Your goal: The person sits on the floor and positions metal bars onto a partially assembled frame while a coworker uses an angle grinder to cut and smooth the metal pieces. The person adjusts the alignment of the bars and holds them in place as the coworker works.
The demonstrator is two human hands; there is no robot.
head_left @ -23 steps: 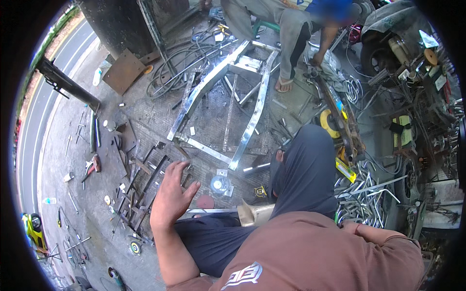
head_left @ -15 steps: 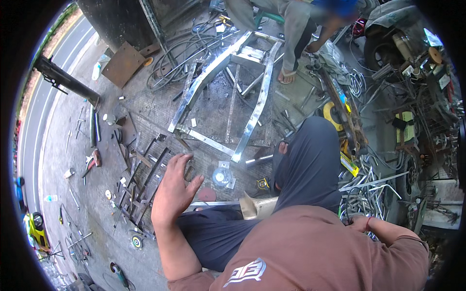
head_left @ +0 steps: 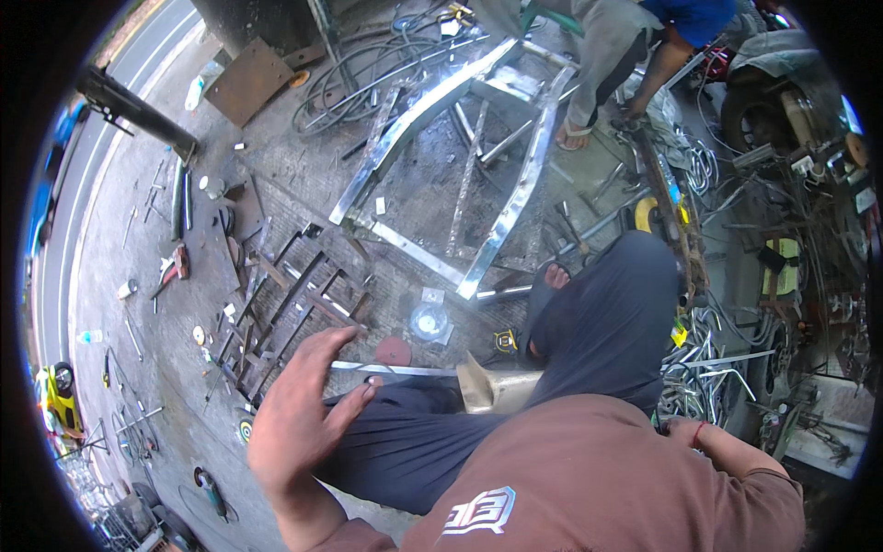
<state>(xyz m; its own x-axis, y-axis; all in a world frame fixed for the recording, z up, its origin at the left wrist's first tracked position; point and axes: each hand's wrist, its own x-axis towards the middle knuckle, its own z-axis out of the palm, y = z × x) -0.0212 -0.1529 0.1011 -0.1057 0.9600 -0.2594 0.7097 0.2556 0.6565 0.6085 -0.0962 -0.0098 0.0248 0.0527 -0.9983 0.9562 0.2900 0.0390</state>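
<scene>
My left hand [head_left: 299, 400] is raised over my bent left knee. Its thumb stands apart from the fingers, and nothing is in it. Just beyond lie a reddish round disc [head_left: 394, 351] and a strip of metal. My right hand [head_left: 682, 430] is low at my right side, beside a heap of bent shiny rods [head_left: 704, 377]; its fingers are mostly hidden by my shirt and leg. Ahead on the ground lies a shiny welded metal frame [head_left: 395, 147]. Between it and me are a clear round dish [head_left: 430, 322], a yellow and black tape measure [head_left: 505, 341] and a beige angular piece [head_left: 483, 391].
A co-worker's arm [head_left: 667, 78] reaches down beyond the frame at the right. Dark scrap bars [head_left: 285, 317] cover the ground at the left. An angle grinder [head_left: 212, 492] lies at the lower left. Coiled cables [head_left: 340, 92] and a brown plate [head_left: 248, 81] are farther off.
My left hand has drawn back toward me and to the left. The view has shifted, so the frame appears farther right. My right hand stays low at my side.
</scene>
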